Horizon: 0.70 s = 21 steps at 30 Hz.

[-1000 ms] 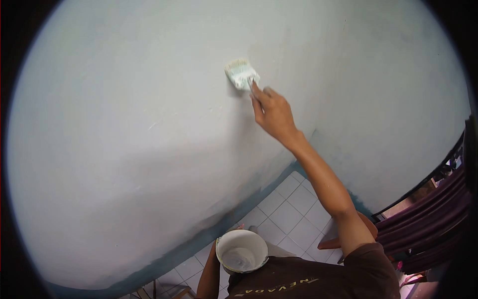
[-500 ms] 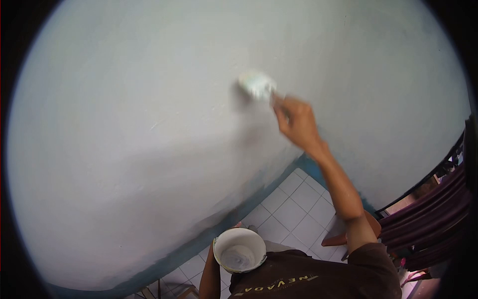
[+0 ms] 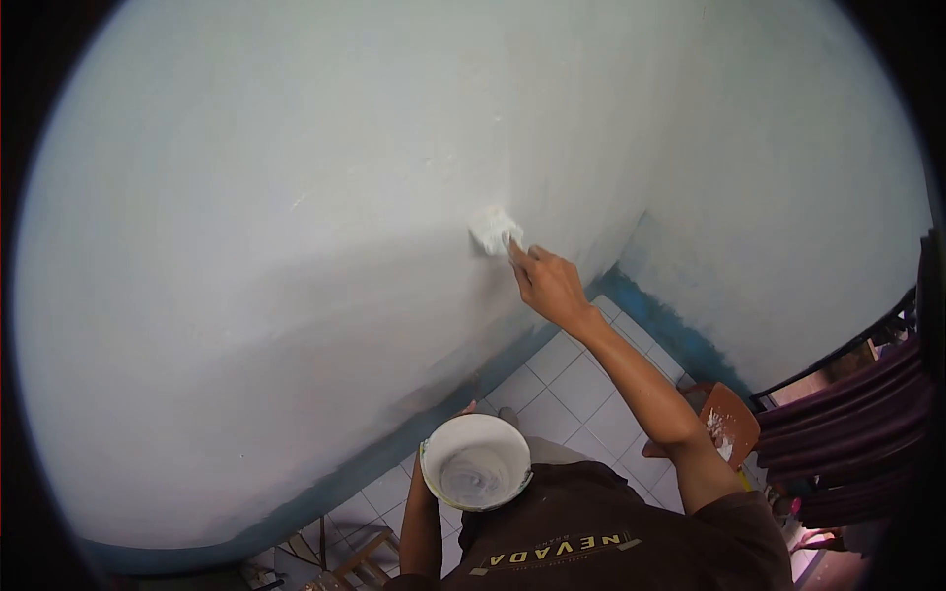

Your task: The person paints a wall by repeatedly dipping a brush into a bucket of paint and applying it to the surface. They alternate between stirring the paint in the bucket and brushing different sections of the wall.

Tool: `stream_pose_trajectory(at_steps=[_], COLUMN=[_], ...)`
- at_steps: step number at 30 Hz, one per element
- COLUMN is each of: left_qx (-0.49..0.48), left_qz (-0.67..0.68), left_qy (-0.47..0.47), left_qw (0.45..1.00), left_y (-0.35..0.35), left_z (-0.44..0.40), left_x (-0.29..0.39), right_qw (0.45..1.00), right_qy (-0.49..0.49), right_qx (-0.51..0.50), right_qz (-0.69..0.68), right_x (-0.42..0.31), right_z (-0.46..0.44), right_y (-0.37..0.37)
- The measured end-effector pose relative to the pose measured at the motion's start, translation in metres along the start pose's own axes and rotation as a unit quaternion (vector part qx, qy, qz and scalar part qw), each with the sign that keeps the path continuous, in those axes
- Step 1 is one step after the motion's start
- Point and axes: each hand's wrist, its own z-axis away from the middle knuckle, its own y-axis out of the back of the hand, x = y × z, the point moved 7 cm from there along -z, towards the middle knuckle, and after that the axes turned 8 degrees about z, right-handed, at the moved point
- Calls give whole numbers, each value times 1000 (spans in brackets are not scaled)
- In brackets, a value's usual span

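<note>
My right hand point(image 3: 554, 286) is closed around the handle of a paintbrush point(image 3: 495, 231). The brush's white, paint-covered head lies against the pale wall point(image 3: 296, 197), its handle mostly hidden by my fingers. Close to my chest, my left hand point(image 3: 467, 408) supports a white paint bucket point(image 3: 475, 461) from its far side. Only some fingertips show past the rim, the rest being behind the bucket. Whitish paint covers the bucket's bottom, and smears mark its outer rim.
A blue-green band point(image 3: 394, 438) runs along the wall's foot, above white floor tiles point(image 3: 562, 409). On the right stand a brown chair point(image 3: 727, 419) with white splashes and a dark purple curtain point(image 3: 847, 424). Wooden furniture legs point(image 3: 360, 561) show at lower left.
My right hand has brought the brush down the wall and slightly left. The bucket in my left hand appears a little higher in view, and more of the chair shows.
</note>
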Motion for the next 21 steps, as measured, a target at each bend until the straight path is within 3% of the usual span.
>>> stream_pose_trajectory(at_steps=[2,4,5,8,10,14,15,16,21], left_qx=[3,-1,0,19,87,109,130,151,113], left_qz=[-28,-39,-40,-10,-48,-56,-43,-32,-29], left_qy=[-49,-145,-143,-103,2,-10,-8,-7,15], left_qw=[998,989,989,994,995,992,991,988,993], left_y=[18,71,88,93,56,43,31,27,27], left_z=[-15,-64,-76,-87,-48,-36,-23,-15,-24], left_x=[-4,-7,-13,-16,-11,-9,-9,-5,-4], right_qw=[988,984,979,993,988,977,964,972,989], right_qy=[33,44,58,80,103,96,131,103,66], right_qx=[-134,-155,-177,-29,87,182,205,164,125], right_qz=[65,75,85,82,75,47,112,131,53], right_x=[7,5,1,-28,-46,-49,-42,-37,-9], right_z=[23,16,8,-54,-95,-143,-144,-141,-61], right_y=[-37,-25,-15,78,148,184,162,134,34])
